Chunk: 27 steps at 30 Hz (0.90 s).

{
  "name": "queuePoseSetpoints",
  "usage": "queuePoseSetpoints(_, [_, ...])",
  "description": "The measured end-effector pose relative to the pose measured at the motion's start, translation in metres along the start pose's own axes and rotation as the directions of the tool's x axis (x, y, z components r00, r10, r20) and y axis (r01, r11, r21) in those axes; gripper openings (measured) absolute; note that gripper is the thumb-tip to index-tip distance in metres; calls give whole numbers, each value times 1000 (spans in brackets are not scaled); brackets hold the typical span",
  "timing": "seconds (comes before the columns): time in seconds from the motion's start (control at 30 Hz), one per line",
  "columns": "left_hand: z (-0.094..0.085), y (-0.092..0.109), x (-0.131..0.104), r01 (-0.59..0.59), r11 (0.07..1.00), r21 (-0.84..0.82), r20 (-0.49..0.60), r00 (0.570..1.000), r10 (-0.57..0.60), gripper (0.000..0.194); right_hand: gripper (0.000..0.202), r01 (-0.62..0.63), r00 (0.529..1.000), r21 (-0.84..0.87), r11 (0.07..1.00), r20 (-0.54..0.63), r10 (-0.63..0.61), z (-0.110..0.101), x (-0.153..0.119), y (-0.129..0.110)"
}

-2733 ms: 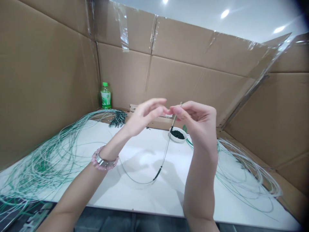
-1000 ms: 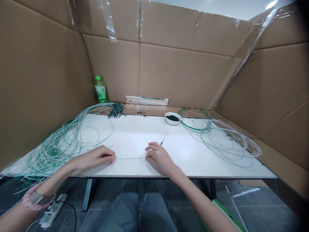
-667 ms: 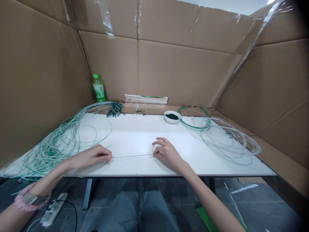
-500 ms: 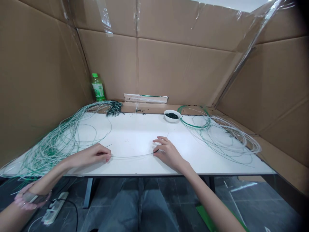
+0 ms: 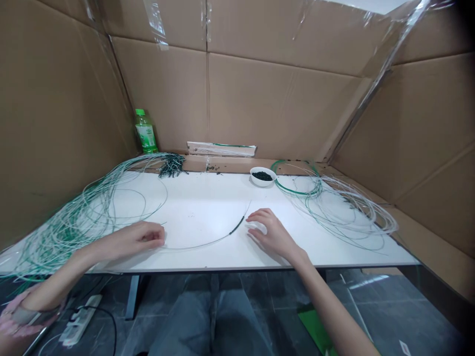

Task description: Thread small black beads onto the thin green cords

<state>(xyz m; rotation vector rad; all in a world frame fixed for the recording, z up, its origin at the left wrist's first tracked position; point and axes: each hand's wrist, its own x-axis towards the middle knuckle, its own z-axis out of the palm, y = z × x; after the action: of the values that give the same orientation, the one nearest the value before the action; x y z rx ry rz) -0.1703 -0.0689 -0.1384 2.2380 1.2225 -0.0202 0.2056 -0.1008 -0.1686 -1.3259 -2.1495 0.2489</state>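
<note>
My left hand [image 5: 143,240] is closed, its thumb and fingertips pinching a thin pale strand [image 5: 196,245] at the table's near side. From there the strand curves right and upward. Close to its far end it carries a short row of small dark beads [image 5: 236,225], with the bare tip beyond them. Just right of the beads, my right hand [image 5: 272,235] has its thumb and fingers apart and holds nothing. A white bowl [image 5: 262,183] with small dark beads [image 5: 261,175] inside stands farther back on the white table [image 5: 200,202].
A big tangle of green and white strands [image 5: 74,232] covers the left side, its dark-beaded ends [image 5: 171,164] bunched at the back. More coiled strands [image 5: 352,207] lie at right. A green bottle [image 5: 146,132] stands in the back left corner. Cardboard walls [image 5: 267,99] surround the table.
My right hand has let go of the strand and drawn back slightly to the right, uncovering the row of beads. My left hand still pinches the strand. The view has shifted a little.
</note>
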Motion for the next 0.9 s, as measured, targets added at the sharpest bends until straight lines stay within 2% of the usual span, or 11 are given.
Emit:
queuePoseSetpoints(0.07, [3,18,0,59,993,103,-167,985,-41,37,20,41,998,0,999,48,-41,6,7,-7])
queuePoseSetpoints(0.13, [13,44,7,71,981,178,-299,954,-15,37,20,86,992,-1,996,92,-86,10,15,-8])
queuePoseSetpoints(0.2, [29,71,23,-3,971,238,-323,943,82,34,19,142,979,2,990,148,-141,13,24,-6])
queuePoseSetpoints(0.27, [47,93,44,-94,955,280,-283,943,176,28,12,192,961,3,981,201,-189,16,30,-3])
queuePoseSetpoints(0.33, [62,106,64,-106,956,272,-293,938,187,21,10,228,944,-1,974,244,-221,19,36,0])
queuePoseSetpoints(0.47, [74,105,84,-102,967,232,-329,928,176,21,15,266,923,-11,964,291,-251,20,40,7])
queuePoseSetpoints(0.63, [75,97,83,-105,974,199,-338,926,169,23,15,265,929,-20,964,272,-249,17,38,13])
queuePoseSetpoints(0.9, [74,103,84,-87,980,180,-328,934,143,23,16,274,929,-20,961,264,-259,15,39,23])
